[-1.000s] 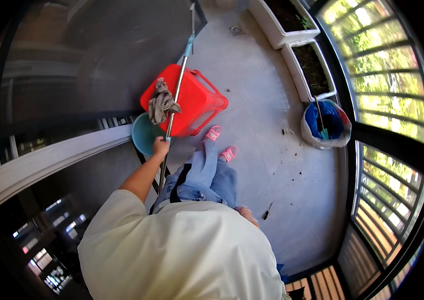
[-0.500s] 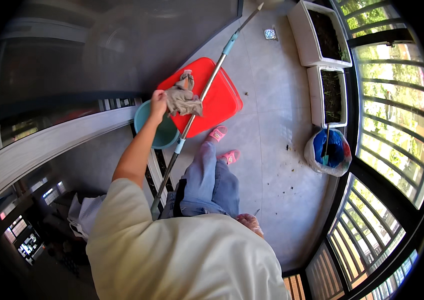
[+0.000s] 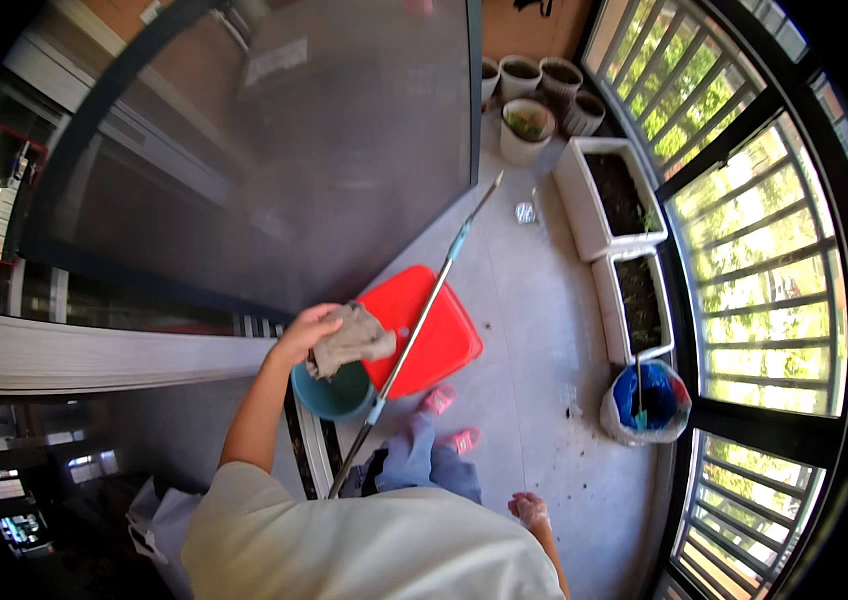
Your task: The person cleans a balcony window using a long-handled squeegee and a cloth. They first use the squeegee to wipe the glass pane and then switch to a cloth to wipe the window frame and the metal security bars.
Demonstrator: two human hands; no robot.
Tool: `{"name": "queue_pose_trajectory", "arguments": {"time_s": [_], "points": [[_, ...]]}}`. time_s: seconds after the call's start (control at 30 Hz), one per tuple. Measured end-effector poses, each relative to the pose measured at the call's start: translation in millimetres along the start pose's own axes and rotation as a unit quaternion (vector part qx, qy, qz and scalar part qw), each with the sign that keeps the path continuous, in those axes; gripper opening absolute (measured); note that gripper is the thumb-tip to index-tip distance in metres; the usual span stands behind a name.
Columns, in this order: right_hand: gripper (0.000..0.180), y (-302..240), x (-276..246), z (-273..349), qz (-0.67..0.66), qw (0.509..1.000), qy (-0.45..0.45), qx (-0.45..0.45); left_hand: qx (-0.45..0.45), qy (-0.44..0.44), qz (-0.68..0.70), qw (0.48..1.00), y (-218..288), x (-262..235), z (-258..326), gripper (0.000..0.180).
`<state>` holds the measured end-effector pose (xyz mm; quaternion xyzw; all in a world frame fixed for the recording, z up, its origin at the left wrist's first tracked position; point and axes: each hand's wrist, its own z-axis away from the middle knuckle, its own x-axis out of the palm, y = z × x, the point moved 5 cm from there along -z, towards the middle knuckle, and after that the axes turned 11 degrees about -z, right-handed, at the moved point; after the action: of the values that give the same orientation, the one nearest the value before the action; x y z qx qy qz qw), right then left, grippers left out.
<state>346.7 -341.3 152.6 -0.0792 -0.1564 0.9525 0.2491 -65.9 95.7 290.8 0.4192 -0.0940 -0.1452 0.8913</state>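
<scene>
— What did the left hand (image 3: 306, 328) have?
— It gripped a crumpled grey rag (image 3: 352, 340), held up above the teal bucket (image 3: 332, 392) and just beside the red basin (image 3: 422, 332)

— And the pole?
— The mop handle (image 3: 422, 322) slanted across that basin, touched by neither hand

— The right hand (image 3: 528, 509)?
— It hung low by the hip, loosely curled, holding nothing I could see

Crumpled grey rag (image 3: 352, 340) held above teal bucket (image 3: 334, 392), beside slanted mop pole (image 3: 414, 335)
</scene>
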Motion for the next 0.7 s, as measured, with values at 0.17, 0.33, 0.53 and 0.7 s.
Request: {"name": "queue_pose_trajectory", "arguments": {"time_s": [0.17,0.33,0.53,0.7], "points": [[0.019,-14,-8,5,-0.021,0.999,0.041,0.01,0.022,0.016,-0.212,0.977,-4,-10,-13,0.032],[0.02,-28,-30,23,0.145,0.978,-0.014,-0.149,0.059,0.0,-0.181,0.982,37,10,12,0.035],[0.015,-4,-46,29,-0.092,0.993,0.053,-0.049,0.074,0.019,-0.238,0.968,65,-32,35,0.035],[0.017,6,-48,50,-0.047,0.996,0.078,-0.015,0.128,0.118,-0.278,0.945,99,-60,77,0.025]]}}
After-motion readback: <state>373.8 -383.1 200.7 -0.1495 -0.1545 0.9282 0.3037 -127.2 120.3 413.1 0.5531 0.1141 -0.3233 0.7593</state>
